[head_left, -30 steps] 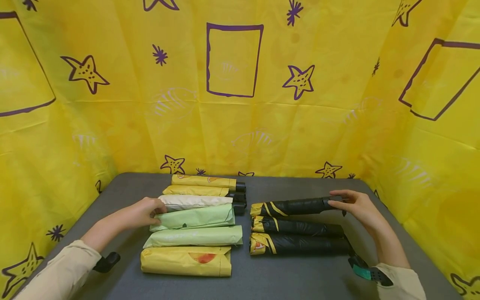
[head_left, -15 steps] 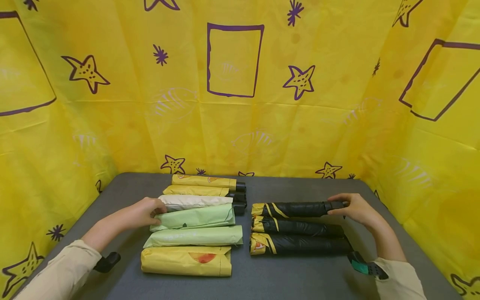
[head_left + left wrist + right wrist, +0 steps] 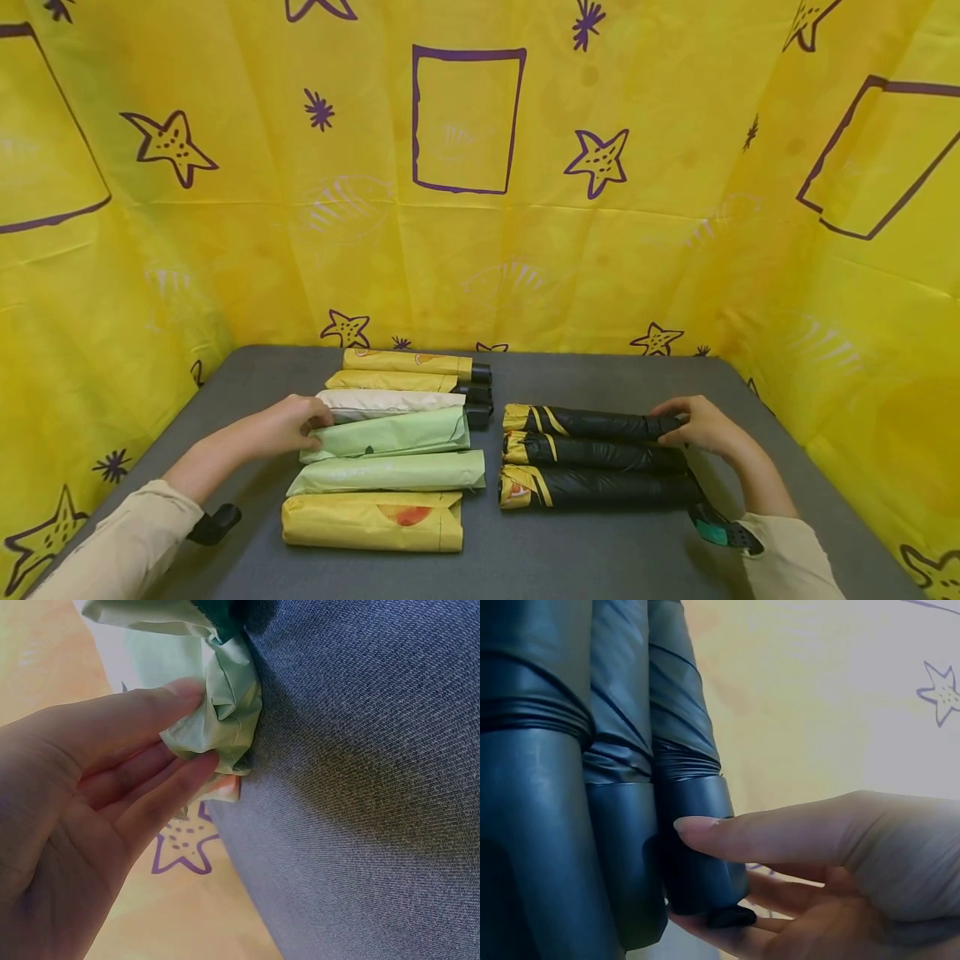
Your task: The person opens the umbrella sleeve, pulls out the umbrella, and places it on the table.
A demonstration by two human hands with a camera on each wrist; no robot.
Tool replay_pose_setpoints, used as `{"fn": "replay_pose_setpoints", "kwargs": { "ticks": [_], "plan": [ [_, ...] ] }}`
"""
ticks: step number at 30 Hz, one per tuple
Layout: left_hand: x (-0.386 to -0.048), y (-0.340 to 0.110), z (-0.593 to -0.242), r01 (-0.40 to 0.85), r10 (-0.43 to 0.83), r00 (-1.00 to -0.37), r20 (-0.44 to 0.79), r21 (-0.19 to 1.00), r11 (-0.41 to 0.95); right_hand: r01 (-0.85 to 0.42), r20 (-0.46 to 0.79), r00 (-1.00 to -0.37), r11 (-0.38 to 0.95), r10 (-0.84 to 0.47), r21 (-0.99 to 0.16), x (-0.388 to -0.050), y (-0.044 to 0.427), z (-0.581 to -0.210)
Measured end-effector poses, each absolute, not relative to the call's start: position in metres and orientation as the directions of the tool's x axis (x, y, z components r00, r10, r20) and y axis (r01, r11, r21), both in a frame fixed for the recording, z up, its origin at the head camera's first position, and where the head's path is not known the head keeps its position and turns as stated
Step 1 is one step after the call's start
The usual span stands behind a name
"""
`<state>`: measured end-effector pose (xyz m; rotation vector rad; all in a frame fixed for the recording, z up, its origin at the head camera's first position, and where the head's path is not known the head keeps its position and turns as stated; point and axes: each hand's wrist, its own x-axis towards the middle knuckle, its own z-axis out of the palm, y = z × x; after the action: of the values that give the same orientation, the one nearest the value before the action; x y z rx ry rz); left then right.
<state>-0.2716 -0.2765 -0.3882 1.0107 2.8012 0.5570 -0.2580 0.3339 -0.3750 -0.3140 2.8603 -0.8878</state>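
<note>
My left hand (image 3: 288, 423) pinches the left end of a green folded umbrella (image 3: 397, 433), thumb on top and fingers below. In the left wrist view that crumpled green end (image 3: 217, 724) shows between thumb and fingers. My right hand (image 3: 705, 427) grips the black handle of the farthest black folded umbrella (image 3: 592, 422), which has yellow-striped cloth at its left end. Two more black folded umbrellas, the middle one (image 3: 600, 453) and the nearest (image 3: 607, 488), lie parallel beside it. In the right wrist view my thumb presses the handle (image 3: 697, 877), with a dark strap below it.
Left of centre on the grey table (image 3: 480, 575) lie other folded umbrellas: two yellow ones at the back (image 3: 405, 363), a white one (image 3: 390, 404), a pale green one (image 3: 390, 473) and a yellow one in front (image 3: 367, 522). A yellow patterned curtain (image 3: 480, 275) surrounds the table.
My right hand has drawn the farthest black umbrella's handle end nearer, and it now lies against the middle one. My left hand has stayed on the green umbrella.
</note>
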Motion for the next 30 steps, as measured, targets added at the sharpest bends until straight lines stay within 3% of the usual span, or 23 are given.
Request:
{"fn": "replay_pose_setpoints", "kwargs": {
  "ticks": [17, 30],
  "plan": [
    [-0.272, -0.277, -0.39, 0.596, 0.635, -0.772, 0.024, 0.375, 0.71, -0.214, -0.047, -0.956, 0.802, -0.288, -0.558, -0.264, 0.333, -0.384],
    [-0.271, -0.277, -0.388, 0.598, 0.634, -0.773, 0.031, 0.367, 0.712, -0.236, -0.06, -0.938, 0.757, -0.34, -0.609, -0.264, 0.328, -0.387]
  ]
}}
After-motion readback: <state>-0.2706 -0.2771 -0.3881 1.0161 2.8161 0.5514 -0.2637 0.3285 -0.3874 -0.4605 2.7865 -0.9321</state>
